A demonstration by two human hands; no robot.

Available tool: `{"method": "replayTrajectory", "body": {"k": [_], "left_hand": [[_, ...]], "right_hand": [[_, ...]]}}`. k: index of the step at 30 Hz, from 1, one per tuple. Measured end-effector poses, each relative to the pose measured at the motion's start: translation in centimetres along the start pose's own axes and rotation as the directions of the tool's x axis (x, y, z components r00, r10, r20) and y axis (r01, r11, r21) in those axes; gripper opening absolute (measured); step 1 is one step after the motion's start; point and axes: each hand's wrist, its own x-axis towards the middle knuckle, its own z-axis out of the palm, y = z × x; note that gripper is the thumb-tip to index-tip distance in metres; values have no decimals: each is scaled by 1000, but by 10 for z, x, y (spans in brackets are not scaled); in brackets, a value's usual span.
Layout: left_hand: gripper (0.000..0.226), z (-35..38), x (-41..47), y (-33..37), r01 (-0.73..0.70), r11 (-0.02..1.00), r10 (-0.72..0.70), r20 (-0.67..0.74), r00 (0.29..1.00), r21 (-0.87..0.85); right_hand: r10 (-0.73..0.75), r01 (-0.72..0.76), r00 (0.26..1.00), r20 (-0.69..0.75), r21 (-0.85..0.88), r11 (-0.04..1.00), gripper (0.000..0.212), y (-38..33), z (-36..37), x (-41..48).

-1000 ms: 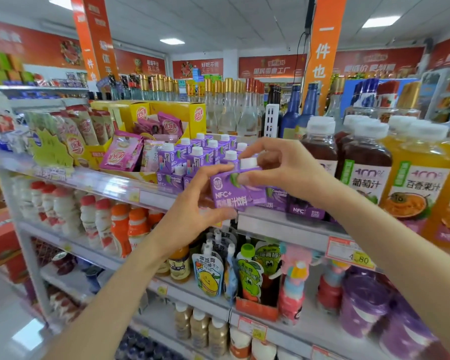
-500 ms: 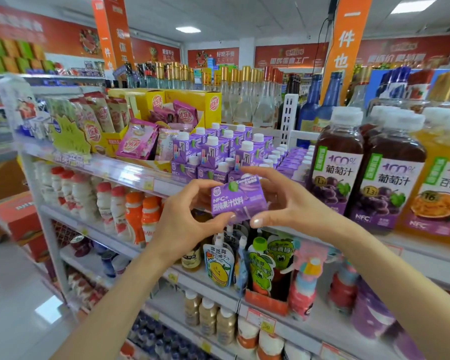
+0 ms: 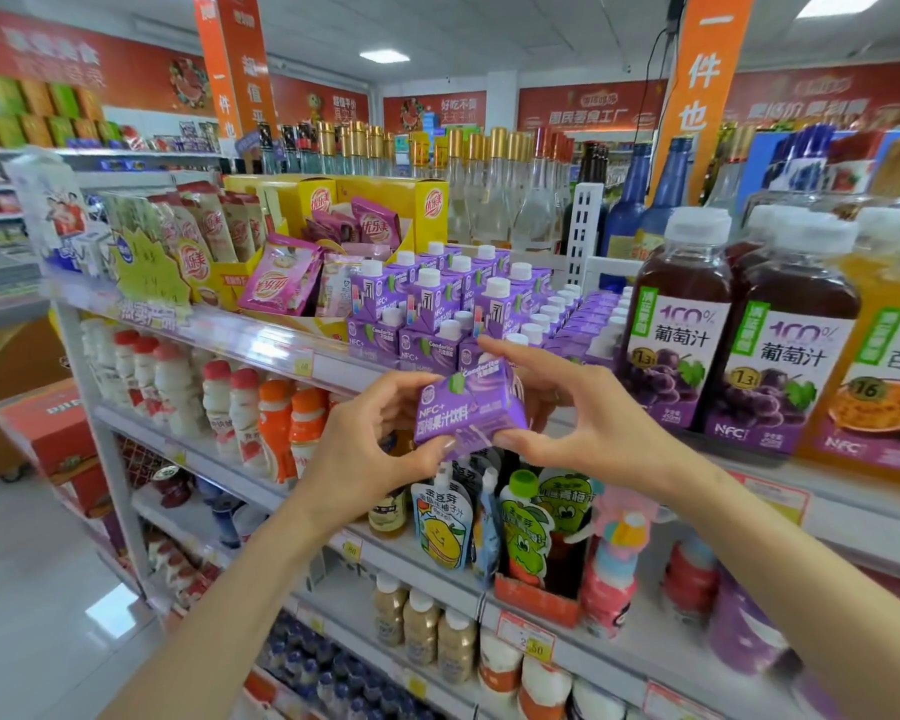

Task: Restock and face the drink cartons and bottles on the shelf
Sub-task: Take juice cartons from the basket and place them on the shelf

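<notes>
I hold one purple drink carton [image 3: 467, 410] in front of the top shelf, its printed face toward me. My left hand [image 3: 372, 449] grips its left side, thumb under the bottom edge. My right hand [image 3: 567, 413] grips its right side, index finger stretched over the top. Behind it, stacked purple cartons with white caps [image 3: 453, 309] fill the top shelf [image 3: 261, 337]. Right of them stand dark grape juice bottles [image 3: 681, 324] and an orange juice bottle [image 3: 884, 366].
Pink and yellow snack packets [image 3: 281, 278] lie left of the cartons. Glass liquor bottles [image 3: 489, 184] line the back. Lower shelves hold white and orange yoghurt bottles [image 3: 240, 407], drink pouches [image 3: 442, 517] and small bottles. A red box [image 3: 58, 433] sits at left above the aisle floor.
Both hands have drawn the purple carton away from the stacked cartons, down and toward me. Its front label is now turned to face me.
</notes>
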Motion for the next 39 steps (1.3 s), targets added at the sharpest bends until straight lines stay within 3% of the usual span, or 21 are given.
{"method": "replayTrajectory", "body": {"k": [3,9,14,18,20,23,26,29,33,39], "left_hand": [[55,-3,-2,-2,27,998,-25,38,999,-49],[71,-7,-8,-5,70,988,-52,126,991,-136],[78,-9,-13,-1,81,984,-58,143,988,-160],[75,-12,-16,-5,92,978,-67,134,989,-189],[75,-12,-17,-6,82,976,-59,119,991,-202],[71,-12,-18,-5,44,984,-29,88,996,-171],[60,-10,-18,-2,-16,999,18,45,999,-48],[61,-8,-16,5,-122,983,117,43,992,136],[61,-3,-13,10,-270,921,246,118,962,282],[61,-10,-6,12,-390,845,283,312,907,365]], "right_hand": [[3,3,999,-43,130,992,65,-3,0,-3],[-5,-3,1000,24,342,940,40,4,1,6],[-6,13,1000,-20,375,927,10,-1,5,5],[-21,28,999,-26,280,960,25,-5,5,4],[-16,12,1000,11,296,955,20,-8,6,4],[-1,-17,998,67,272,962,39,-8,5,3],[33,-52,995,89,227,972,52,-4,5,3],[141,-166,985,95,342,925,49,-3,4,8],[273,-335,927,256,244,910,54,-2,-3,10],[264,-278,916,301,6,960,46,-11,-21,11]]}}
